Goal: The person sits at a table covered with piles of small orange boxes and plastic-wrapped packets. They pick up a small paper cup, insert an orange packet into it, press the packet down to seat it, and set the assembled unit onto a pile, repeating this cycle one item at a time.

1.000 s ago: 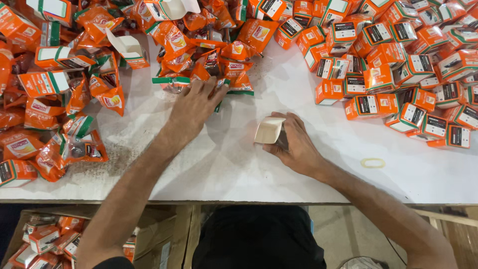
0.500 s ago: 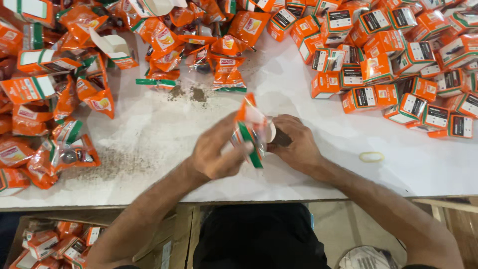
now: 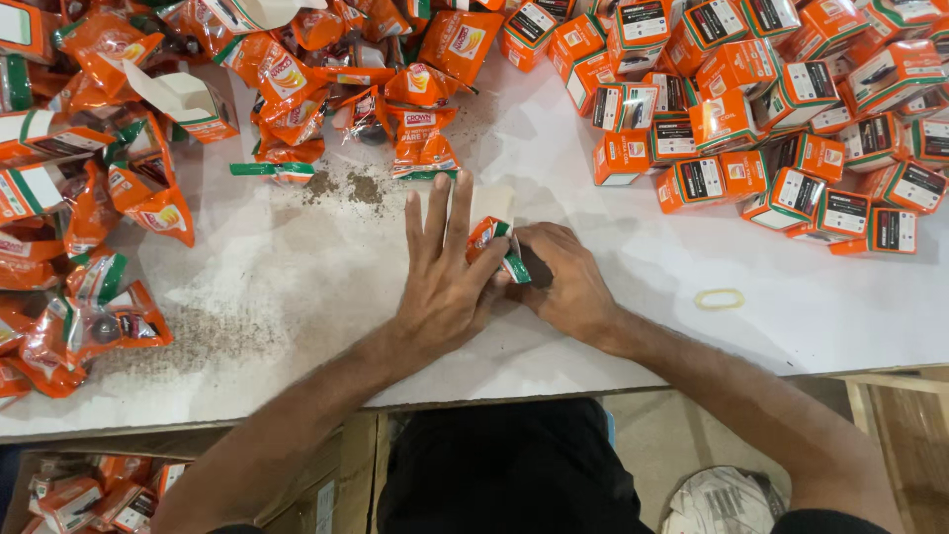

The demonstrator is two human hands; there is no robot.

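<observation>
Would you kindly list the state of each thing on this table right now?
left hand: flat, fingers spread, pressing the pouch
right hand: curled around the small box
orange pouch: partly inside the box
small box: open, flap up
packed orange boxes: closed, heaped
loose orange pouches: piled
rubber band: lying flat

A yellowish rubber band (image 3: 719, 298), apparently, lies near stacked orange boxes (image 3: 781, 119).

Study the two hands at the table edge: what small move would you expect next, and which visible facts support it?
Probably pushing the orange pouch deeper into the small carton. The pouch sits only partly inside the carton's open end, its green edge sticking out. The left hand lies flat against it, while the right hand steadies it from the other side. Closed cartons lie piled nearby.
</observation>
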